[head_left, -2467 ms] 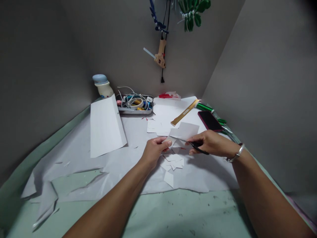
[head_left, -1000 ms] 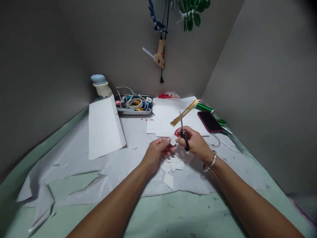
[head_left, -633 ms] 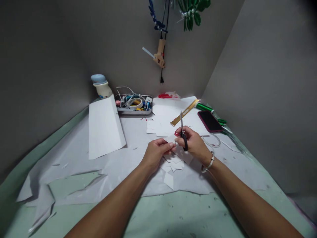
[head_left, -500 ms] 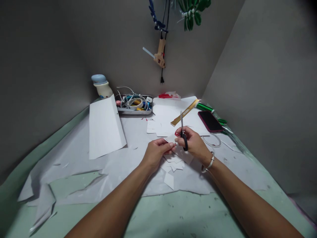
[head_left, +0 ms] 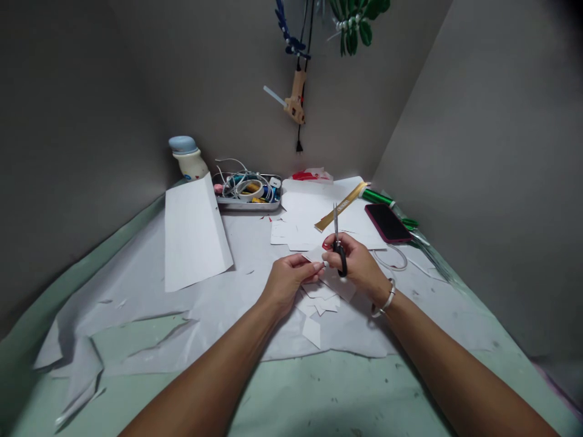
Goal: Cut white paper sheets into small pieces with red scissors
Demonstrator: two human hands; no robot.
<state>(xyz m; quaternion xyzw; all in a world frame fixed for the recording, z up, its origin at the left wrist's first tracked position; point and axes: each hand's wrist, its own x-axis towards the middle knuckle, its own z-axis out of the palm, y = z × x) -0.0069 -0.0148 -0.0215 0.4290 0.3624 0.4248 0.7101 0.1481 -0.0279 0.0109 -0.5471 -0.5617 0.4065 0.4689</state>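
Observation:
My left hand (head_left: 291,279) pinches a small white piece of paper (head_left: 313,255) near the middle of the table. Close beside it on the right, my right hand (head_left: 357,264) is closed on black-handled scissors (head_left: 339,258), whose blades point away from me and look nearly closed. The fingertips of both hands almost meet at the paper. Beneath them lie several cut white paper pieces (head_left: 312,332). A bracelet is round my right wrist.
Behind my hands are white sheets (head_left: 305,209), a gold strip (head_left: 340,206) and a phone (head_left: 387,223). A metal tray (head_left: 250,206) of supplies, a folded white sheet (head_left: 194,237) and a bottle (head_left: 191,164) stand left. A glue gun (head_left: 296,100) hangs on the wall.

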